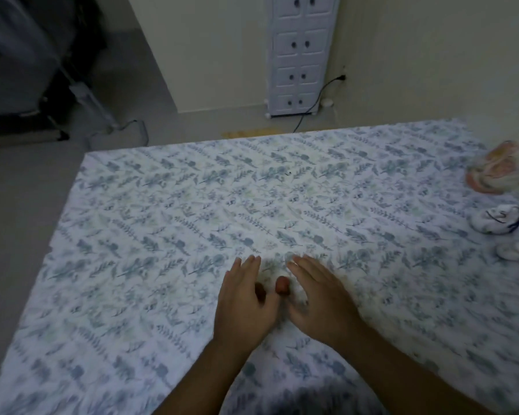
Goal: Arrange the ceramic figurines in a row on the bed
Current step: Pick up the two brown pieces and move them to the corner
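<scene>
The bed (192,205) has a white sheet with a blue leaf print. My left hand (246,304) and my right hand (318,301) hover palm down side by side over its near middle, fingers straight and slightly spread, thumbs almost touching, holding nothing. Three ceramic figurines lie blurred at the right edge of the view, far from both hands: a peach and white figurine (498,167), a white figurine with dark blue markings (501,223) in front of it, and a small plain white figurine (516,250) nearest me.
Beyond the bed's far edge stands a narrow white cabinet (300,55) against the wall, with a black cable (321,94) running to a socket. Grey floor and a dark metal stand (81,94) lie to the left.
</scene>
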The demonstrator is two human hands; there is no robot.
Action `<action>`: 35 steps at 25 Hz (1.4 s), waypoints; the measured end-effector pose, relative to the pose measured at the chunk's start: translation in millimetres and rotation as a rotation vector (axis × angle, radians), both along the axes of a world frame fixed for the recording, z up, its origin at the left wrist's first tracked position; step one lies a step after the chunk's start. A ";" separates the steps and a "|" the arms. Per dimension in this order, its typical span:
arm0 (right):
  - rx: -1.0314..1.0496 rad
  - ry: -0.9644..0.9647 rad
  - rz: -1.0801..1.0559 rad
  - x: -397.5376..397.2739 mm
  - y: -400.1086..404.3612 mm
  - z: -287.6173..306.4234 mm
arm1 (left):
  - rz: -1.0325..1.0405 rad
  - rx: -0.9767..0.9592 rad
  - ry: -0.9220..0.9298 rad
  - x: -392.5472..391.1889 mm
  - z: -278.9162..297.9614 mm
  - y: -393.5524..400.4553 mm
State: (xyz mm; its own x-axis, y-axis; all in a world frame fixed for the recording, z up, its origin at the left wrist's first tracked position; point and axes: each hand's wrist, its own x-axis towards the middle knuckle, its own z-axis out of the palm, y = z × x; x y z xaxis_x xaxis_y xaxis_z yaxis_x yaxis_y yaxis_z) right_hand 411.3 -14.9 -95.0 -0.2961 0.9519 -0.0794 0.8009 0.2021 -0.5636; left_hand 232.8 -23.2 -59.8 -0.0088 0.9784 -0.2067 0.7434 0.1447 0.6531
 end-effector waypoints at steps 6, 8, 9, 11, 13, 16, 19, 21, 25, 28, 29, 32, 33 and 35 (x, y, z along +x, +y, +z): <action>-0.237 0.113 -0.211 -36.8 -1.1 -17.6 | -0.092 -0.076 -0.106 -25.6 -32.0 -7.5; -0.187 0.155 -0.266 -41.9 4.8 -16.9 | -0.090 -0.041 -0.125 -24.9 -37.0 -0.4; -0.175 0.184 -0.290 -44.2 6.4 -15.4 | -0.096 -0.027 -0.127 -23.4 -40.6 3.1; -0.178 0.240 -0.373 -41.9 5.9 -8.5 | -0.131 -0.016 -0.162 -15.2 -46.3 8.0; -0.137 0.279 -0.482 -24.9 2.4 -1.1 | -0.166 0.017 -0.206 1.6 -45.4 14.0; -0.064 0.331 -0.630 29.9 -8.7 4.5 | -0.221 -0.008 -0.256 49.2 -32.9 23.9; -0.020 0.382 -0.801 99.2 -23.6 5.8 | -0.374 0.039 -0.289 116.9 -26.8 34.0; 0.015 0.417 -0.920 151.2 -34.1 4.4 | -0.456 0.055 -0.312 173.5 -26.9 39.3; 0.072 0.408 -1.098 257.9 -59.6 -4.4 | -0.625 0.084 -0.348 296.8 -32.5 43.4; 0.094 0.336 -1.213 330.9 -71.7 -18.7 | -0.730 0.099 -0.365 380.2 -43.6 47.5; 0.101 0.325 -1.246 350.6 -73.0 -23.5 | -0.764 0.106 -0.368 404.0 -48.4 50.1; 0.130 0.331 -1.309 396.4 -71.5 -34.7 | -0.835 0.127 -0.381 463.7 -59.5 59.6; 0.137 0.327 -1.322 405.7 -70.1 -36.1 | -0.846 0.136 -0.380 478.1 -62.6 62.2; 0.133 0.311 -1.307 417.2 -66.9 -42.3 | -0.859 0.174 -0.364 497.8 -70.4 65.0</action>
